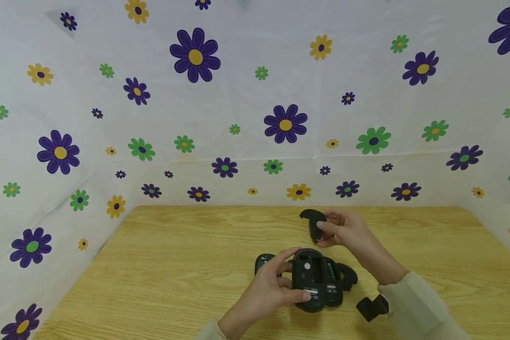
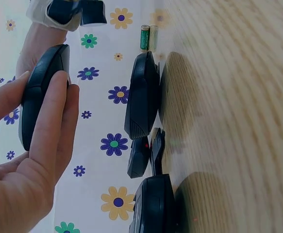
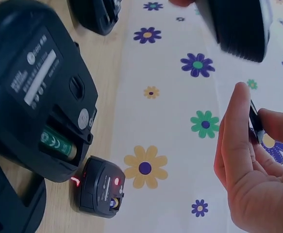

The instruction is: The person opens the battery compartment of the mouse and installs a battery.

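My left hand (image 1: 261, 290) grips a black computer mouse (image 1: 314, 304), its underside with a label and an uncovered battery slot turned up toward the head view. The left wrist view shows this mouse (image 2: 39, 97) raised off the table between thumb and fingers. Further back and to the right, my right hand (image 1: 344, 231) pinches a curved black battery cover (image 1: 315, 226) between thumb and fingers. In the right wrist view that cover (image 3: 255, 121) appears edge-on as a thin dark piece. The two hands are apart.
Below the hands, another upturned mouse (image 3: 39, 29) has a green battery (image 3: 58, 144) in its slot. A loose black cover (image 1: 349, 277) lies beside it. A further mouse (image 1: 261, 261) glows red underneath, behind my left hand. A green battery (image 2: 145, 38) is on the wooden table (image 1: 174, 264).
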Demonstrator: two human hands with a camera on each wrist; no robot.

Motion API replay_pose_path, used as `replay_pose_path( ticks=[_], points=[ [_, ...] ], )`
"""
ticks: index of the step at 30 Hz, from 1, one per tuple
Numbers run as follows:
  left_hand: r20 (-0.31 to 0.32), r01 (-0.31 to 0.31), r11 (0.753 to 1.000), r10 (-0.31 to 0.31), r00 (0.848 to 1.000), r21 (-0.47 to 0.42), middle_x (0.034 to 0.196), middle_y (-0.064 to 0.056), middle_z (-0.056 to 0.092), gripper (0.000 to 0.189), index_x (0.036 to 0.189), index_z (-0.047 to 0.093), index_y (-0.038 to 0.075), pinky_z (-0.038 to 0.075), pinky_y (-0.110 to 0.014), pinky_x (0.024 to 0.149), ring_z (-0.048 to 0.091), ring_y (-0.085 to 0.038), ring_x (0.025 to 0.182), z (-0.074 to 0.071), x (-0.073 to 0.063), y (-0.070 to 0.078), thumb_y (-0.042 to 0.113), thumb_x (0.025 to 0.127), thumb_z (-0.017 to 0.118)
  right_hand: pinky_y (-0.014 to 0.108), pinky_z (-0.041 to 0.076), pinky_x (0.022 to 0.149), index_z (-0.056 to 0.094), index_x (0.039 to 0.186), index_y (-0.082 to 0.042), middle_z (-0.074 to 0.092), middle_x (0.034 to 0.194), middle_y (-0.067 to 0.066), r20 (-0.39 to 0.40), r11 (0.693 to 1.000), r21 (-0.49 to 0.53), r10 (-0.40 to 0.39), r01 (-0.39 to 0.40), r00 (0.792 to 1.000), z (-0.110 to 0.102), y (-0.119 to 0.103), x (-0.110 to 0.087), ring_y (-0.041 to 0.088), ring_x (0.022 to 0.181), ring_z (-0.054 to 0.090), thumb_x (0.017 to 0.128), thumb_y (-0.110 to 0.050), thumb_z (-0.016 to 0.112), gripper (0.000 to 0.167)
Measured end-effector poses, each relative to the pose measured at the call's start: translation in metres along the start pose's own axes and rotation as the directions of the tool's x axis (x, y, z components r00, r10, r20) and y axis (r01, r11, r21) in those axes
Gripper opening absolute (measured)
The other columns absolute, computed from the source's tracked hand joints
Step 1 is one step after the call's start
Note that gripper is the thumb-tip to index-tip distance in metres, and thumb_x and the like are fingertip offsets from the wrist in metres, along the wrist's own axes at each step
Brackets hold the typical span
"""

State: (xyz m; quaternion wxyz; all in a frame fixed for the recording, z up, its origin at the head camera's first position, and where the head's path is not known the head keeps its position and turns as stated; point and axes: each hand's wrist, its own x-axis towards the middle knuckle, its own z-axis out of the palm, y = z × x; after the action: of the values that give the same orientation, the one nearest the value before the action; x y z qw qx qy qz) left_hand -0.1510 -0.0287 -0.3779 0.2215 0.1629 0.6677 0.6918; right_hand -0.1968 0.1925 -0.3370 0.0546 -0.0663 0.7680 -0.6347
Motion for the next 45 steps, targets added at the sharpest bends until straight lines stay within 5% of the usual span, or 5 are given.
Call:
replay_pose_path(
  ticks=[20,45],
  points=[
    [0.003,-0.016,1.000,0.016,1.000,-0.002,0.112,-0.013,0.065,0.080,0.150,0.048,0.014,0.064,-0.037,0.069,0.073,-0.027,0.088,-0.003,-0.004,-0.002,-0.012,0.080,0.075,0.033,0.064,0.073,0.052,0.130,0.015,0.066,0.095,0.017,-0.007,0.996,-0.006,0.085,-0.085,0.996,0.009,0.005,0.040,0.016,0.072,0.066,0.103,-0.001,0.053,0.031],
    [0.000,0.021,0.999,-0.021,1.000,-0.026,0.110,-0.012,0.067,0.081,0.152,0.045,0.013,0.064,-0.040,0.066,0.073,-0.030,0.090,-0.009,-0.009,0.000,-0.013,0.081,0.074,0.040,0.063,0.077,0.042,0.140,0.018,0.063,0.099,0.026,0.037,0.969,-0.094,0.235,-0.230,0.971,0.027,0.017,0.081,0.018,0.067,0.066,0.099,0.009,0.054,0.044]
  ],
)
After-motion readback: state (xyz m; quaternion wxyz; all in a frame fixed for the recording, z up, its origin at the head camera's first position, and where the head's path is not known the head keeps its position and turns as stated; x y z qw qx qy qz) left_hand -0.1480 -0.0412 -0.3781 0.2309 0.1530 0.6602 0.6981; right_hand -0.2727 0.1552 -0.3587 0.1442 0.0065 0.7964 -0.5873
